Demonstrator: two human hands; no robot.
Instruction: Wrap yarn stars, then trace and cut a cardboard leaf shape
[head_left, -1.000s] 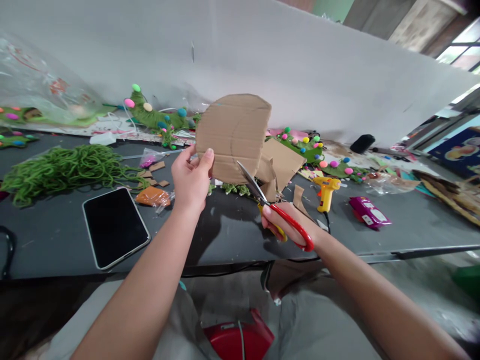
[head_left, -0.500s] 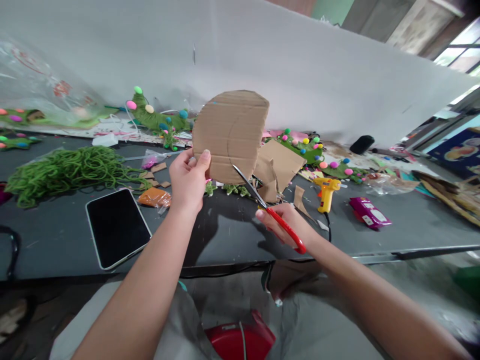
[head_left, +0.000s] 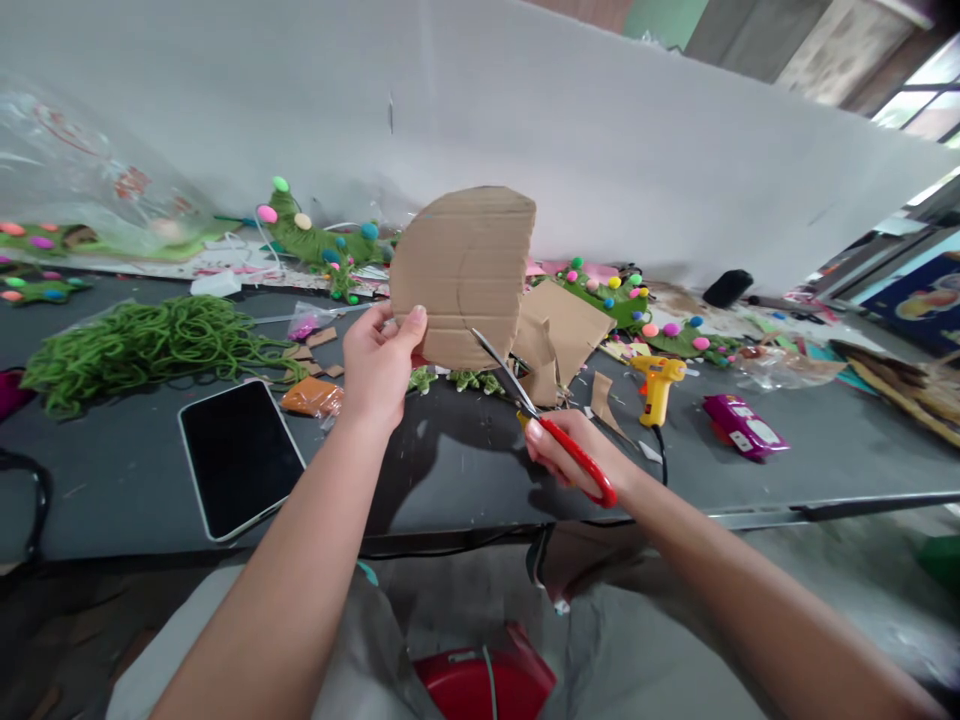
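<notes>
Raised over the table is a brown piece of cardboard point(head_left: 465, 265), rounded on its left and top, with a curved pencil-like line on its face. My left hand point(head_left: 381, 362) pinches its lower left edge, thumb in front and fingers behind. Red-handled scissors point(head_left: 566, 445) are in my right hand point(head_left: 574, 450), which is closed around the handles. One blade lies across the front of the cardboard near its lower right, its tip close to the drawn line. The other blade is hard to make out.
Green yarn point(head_left: 161, 350), a tablet point(head_left: 240, 458) and an orange packet point(head_left: 311, 396) lie to the left. Cardboard scraps point(head_left: 570, 325), a yellow glue gun point(head_left: 658, 388) and a purple pack point(head_left: 744, 427) are on the right. Pompom-dotted green shapes point(head_left: 319, 240) line the white wall.
The cardboard has turned and tipped slightly in my left hand. The scissors have shifted a little to the right along with my right hand. Both hands keep their hold.
</notes>
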